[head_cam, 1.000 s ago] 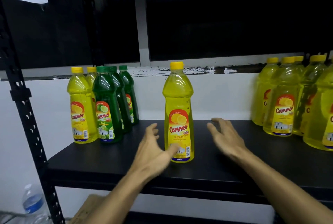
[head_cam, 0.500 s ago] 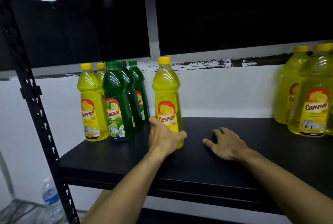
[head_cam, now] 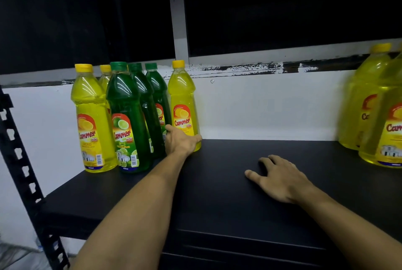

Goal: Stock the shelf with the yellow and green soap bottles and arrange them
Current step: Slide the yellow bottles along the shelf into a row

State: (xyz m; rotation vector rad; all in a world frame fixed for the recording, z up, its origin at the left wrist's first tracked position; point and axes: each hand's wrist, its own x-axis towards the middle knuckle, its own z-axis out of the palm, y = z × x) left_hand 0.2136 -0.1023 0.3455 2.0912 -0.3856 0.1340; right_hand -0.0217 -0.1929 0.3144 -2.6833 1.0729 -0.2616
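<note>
Black shelf boards (head_cam: 217, 182) carry a cluster of green bottles (head_cam: 128, 117) and yellow ones at ten o'clock, and the yellow bottle (head_cam: 182, 104), which a second ago stood alone mid-shelf, now stands at the back beside them at eleven o'clock. My left hand (head_cam: 180, 142) is clamped round its base, while the right hand (head_cam: 280, 179) rests flat with fingers apart at three o'clock; I judge this one nearly placed, with more yellow stock (head_cam: 369, 104) waiting at two o'clock
</note>
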